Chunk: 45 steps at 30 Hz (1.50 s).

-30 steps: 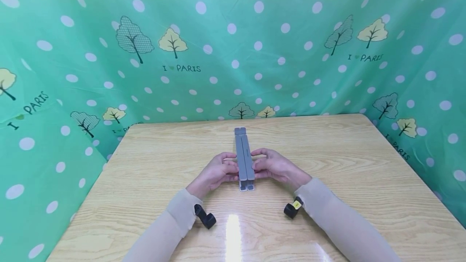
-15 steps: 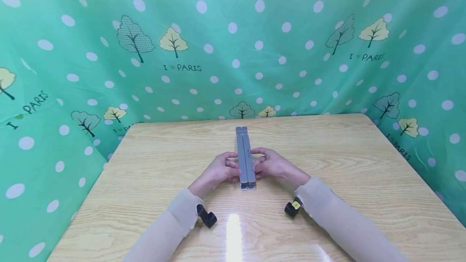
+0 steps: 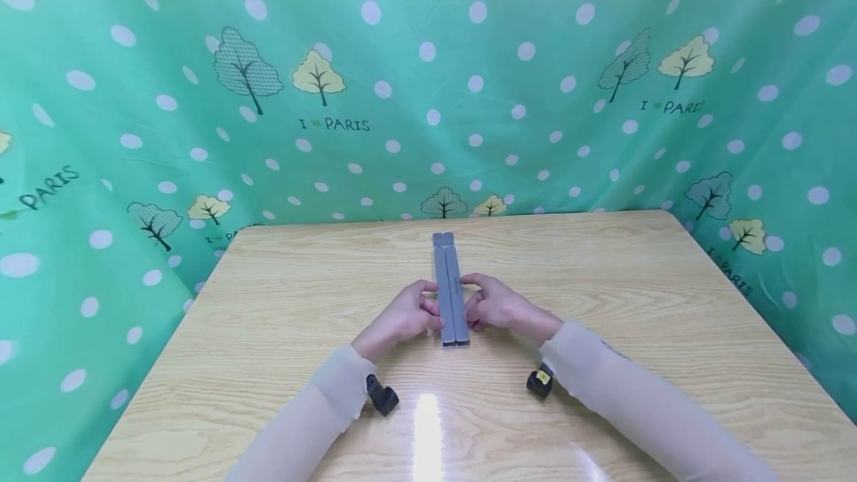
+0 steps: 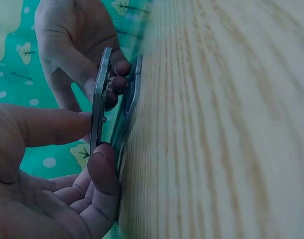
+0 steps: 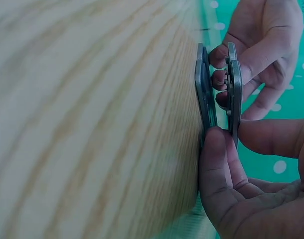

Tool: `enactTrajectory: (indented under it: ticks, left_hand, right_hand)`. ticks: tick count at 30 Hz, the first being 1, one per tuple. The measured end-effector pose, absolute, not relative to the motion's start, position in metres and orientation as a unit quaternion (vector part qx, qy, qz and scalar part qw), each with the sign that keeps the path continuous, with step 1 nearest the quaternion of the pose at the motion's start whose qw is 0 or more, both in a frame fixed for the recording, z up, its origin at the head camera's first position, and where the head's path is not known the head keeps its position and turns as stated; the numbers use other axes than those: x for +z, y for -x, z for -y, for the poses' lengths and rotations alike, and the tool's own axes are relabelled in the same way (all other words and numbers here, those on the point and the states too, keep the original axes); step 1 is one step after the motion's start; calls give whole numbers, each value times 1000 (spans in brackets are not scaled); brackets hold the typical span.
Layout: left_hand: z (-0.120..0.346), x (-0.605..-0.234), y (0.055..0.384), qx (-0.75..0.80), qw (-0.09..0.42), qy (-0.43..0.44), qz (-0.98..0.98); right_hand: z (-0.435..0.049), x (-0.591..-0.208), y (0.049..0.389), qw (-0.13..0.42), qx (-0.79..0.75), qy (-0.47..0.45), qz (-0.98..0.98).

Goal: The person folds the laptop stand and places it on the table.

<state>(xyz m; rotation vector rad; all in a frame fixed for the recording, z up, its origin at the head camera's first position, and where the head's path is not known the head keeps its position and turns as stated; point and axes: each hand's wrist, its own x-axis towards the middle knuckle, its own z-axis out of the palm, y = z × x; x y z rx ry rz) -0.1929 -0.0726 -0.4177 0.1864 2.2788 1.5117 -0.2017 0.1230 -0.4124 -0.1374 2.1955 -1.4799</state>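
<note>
A grey folding laptop stand (image 3: 447, 292) lies lengthwise on the table, its two long bars side by side. My left hand (image 3: 406, 314) holds its left side, and my right hand (image 3: 502, 308) holds the right side. In the left wrist view, the left thumb presses the upper bar (image 4: 97, 112) from above while curled fingertips sit in the narrow gap over the lower bar (image 4: 129, 102). The right wrist view has the right hand (image 5: 271, 184) in a matching pinch, thumb on the upper bar (image 5: 234, 99) and fingers at the lower bar (image 5: 204, 92).
The wood-grain table (image 3: 281, 281) reaches back to a green dotted curtain (image 3: 402, 95), which also hangs along both sides. Black wrist cameras, one on the left cuff (image 3: 383, 396) and another on the right cuff (image 3: 539, 381), stand close to the tabletop.
The stand's upper bars have come down toward the lower ones, narrowing the gap at the near end. Both hands have kept their hold and shifted only slightly.
</note>
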Motion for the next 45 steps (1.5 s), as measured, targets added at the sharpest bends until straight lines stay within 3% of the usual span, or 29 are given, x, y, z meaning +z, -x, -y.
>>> enactTrajectory:
  ticks: [12, 39, 45]
  left_hand:
    - [70, -416, 194, 456, 177, -118, -864]
    - [69, -414, 197, 378, 181, -154, -895]
    - [82, -402, 199, 335, 137, -165, -917]
  right_hand:
    - [-120, -412, 202, 226, -478, 75, -846]
    - [-124, -407, 204, 206, -406, 109, -884]
    - [-145, -390, 206, 162, -400, 125, -893]
